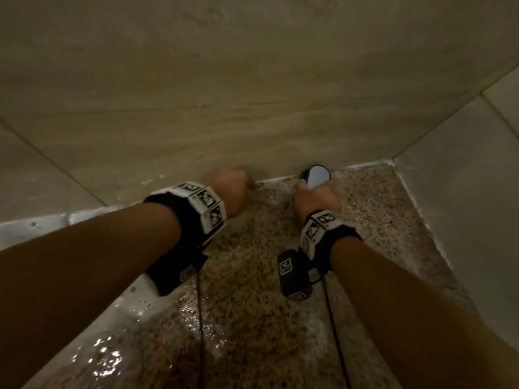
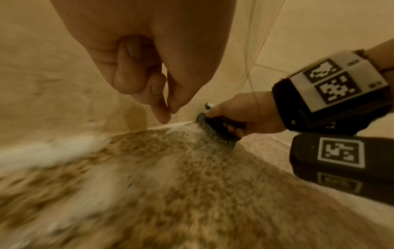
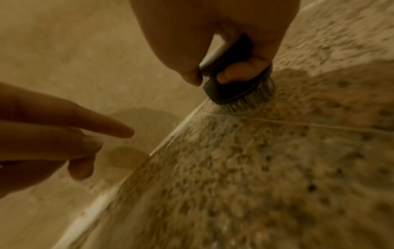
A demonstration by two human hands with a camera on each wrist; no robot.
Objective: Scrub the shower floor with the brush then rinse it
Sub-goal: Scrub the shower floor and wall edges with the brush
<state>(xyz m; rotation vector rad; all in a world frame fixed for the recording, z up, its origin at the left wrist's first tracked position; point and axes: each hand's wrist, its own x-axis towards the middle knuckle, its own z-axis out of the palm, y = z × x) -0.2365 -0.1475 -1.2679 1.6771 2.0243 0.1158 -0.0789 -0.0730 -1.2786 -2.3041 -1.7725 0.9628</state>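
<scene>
The right hand point(image 1: 317, 199) grips the brush point(image 3: 236, 87) by its dark round body, fingers curled round the grip, with the bristles pressed to the floor point(image 1: 252, 270) at the far edge, just beside the wall point(image 1: 252, 80). The brush sits close to the far right corner, on the white joint line where floor and wall meet. The left hand point(image 1: 229, 189) holds nothing; in the wrist views its forefinger points out toward the base of the wall while the other fingers are loosely curled. Whether the fingertip touches the wall cannot be told.

The step in hand is judged to be scrubbing; rinsing is not yet due, though the near left part of the floor shines wet.

To do the step well:

1. The brush stays flat, so that the whole bristle face bears on the speckled stone and not one rim alone.
2. Along the joint line the strokes run short and parallel to the wall, since dirt is likely to lodge in the seam.
3. At the corner the brush may tilt slightly, so that the outer bristles reach into the angle.
4. Pressure comes from the arm, with the wrist kept straight; a wet floor gives little resistance, and the brush can skid into the wall.
5. The left hand keeps out of the stroke path.
6. Strokes overlap, working from the far edge toward the near side, so that no strip is missed.
</scene>
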